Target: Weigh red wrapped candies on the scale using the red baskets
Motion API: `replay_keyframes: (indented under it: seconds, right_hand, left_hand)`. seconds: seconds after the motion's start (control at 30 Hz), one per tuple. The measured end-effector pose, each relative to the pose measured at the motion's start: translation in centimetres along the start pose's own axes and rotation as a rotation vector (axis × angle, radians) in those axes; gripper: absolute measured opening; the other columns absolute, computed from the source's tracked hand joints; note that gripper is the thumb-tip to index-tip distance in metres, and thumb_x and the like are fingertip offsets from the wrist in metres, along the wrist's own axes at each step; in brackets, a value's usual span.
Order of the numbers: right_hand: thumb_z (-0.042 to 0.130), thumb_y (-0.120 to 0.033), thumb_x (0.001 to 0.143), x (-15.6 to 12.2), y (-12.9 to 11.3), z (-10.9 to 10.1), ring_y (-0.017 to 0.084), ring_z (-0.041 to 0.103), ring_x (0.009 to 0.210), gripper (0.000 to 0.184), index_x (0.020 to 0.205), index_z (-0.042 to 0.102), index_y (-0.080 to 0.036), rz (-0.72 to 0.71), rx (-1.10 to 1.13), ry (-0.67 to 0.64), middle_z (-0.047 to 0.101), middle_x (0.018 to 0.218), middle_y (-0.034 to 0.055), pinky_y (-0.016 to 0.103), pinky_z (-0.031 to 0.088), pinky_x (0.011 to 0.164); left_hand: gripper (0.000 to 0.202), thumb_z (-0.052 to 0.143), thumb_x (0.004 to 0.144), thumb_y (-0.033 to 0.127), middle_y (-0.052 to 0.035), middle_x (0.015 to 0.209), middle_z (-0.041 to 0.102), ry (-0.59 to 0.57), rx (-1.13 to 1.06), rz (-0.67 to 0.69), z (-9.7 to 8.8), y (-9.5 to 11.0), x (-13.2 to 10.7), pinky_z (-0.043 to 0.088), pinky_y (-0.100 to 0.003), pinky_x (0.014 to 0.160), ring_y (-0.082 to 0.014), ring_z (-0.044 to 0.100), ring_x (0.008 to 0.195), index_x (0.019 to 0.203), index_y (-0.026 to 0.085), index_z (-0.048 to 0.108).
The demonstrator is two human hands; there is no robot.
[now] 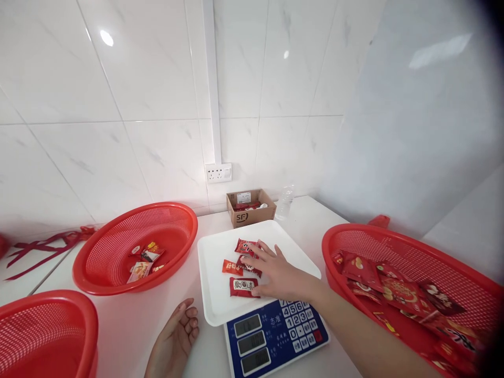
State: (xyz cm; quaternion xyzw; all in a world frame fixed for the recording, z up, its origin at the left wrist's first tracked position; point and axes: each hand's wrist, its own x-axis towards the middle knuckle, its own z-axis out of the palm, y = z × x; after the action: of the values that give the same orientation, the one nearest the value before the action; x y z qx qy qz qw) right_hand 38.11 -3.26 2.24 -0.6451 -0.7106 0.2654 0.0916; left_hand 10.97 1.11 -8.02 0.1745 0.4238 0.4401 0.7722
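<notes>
My right hand [271, 270] reaches over the white tray [220, 310] of the scale, palm down and fingers spread. It lies over several small red snack packets; whether it presses on them I cannot tell. Under its fingertips is a dark red packet [244, 260]. A red packet with a white label [243, 286] sits nearer the front, an orange-red packet [232, 267] to its upper left, and another red packet [242, 245] farther back. My left hand [180, 328] rests by the tray's left front corner, palm up, fingers loosely curled, with nothing in it.
The blue scale panel [281, 323] has keys and displays. Red baskets stand around: one at left with a few packets [86, 278], one at front left [88, 320], and one at right full of packets [334, 231]. Behind are a cardboard box [255, 216] and a clear plastic container [284, 202].
</notes>
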Motion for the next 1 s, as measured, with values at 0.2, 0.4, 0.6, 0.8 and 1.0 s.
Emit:
replay_keyframes:
  seconds: [0.2,0.4,0.6,0.8,1.0]
  right_hand:
    - [0.06,-0.055,0.074,0.2,-0.6,0.1,0.028,-0.01,0.141,0.073,0.14,0.033,-0.038,0.006,0.014,0.037,0.0,0.156,0.0003,0.054,-0.005,0.11]
    - [0.059,-0.057,0.074,1.0,-2.7,0.9,0.032,-0.008,0.141,0.075,0.14,0.035,-0.032,-0.157,-0.026,-0.011,0.016,0.154,0.001,0.058,-0.011,0.107]
    - [0.056,-0.039,0.082,0.4,-2.2,1.3,0.028,0.005,0.142,0.049,0.13,0.051,-0.028,-0.171,0.005,0.056,0.04,0.145,0.0006,0.057,-0.007,0.11]
    - [0.058,-0.032,0.078,-1.7,-0.5,0.6,0.025,0.0,0.142,0.045,0.123,0.056,-0.031,-0.059,0.068,0.054,0.014,0.155,-0.0017,0.051,-0.001,0.112]
    - [0.053,-0.05,0.08,-1.3,-0.2,0.0,0.023,-0.01,0.141,0.075,0.145,0.022,-0.029,0.09,0.117,0.06,-0.008,0.156,0.0035,0.046,0.007,0.113]
  left_hand:
    - [0.014,0.054,0.084,0.011,-0.0045,0.071,0.06,-0.007,-0.001,0.008,0.0,0.0,-0.1,0.053,-0.024,0.057,-0.0117,0.058,0.061,0.093,0.014,0.063]
    - [0.013,0.053,0.084,0.01,-0.0044,0.07,0.061,0.014,0.013,0.012,0.2,0.1,-0.1,0.053,-0.024,0.056,-0.0113,0.058,0.058,0.093,0.014,0.062]
    - [0.013,0.054,0.085,0.012,-0.0036,0.071,0.06,0.021,0.013,-0.003,0.3,0.1,-0.1,0.052,-0.023,0.056,-0.0106,0.058,0.058,0.095,0.013,0.062]
    - [0.012,0.053,0.085,0.012,-0.0039,0.071,0.06,0.006,0.001,-0.013,0.1,0.0,-0.1,0.053,-0.023,0.056,-0.0109,0.058,0.059,0.093,0.013,0.062]
    - [0.013,0.053,0.084,0.011,-0.0044,0.071,0.06,0.003,-0.008,0.001,0.1,-0.1,-0.1,0.053,-0.024,0.057,-0.0115,0.059,0.06,0.093,0.013,0.063]
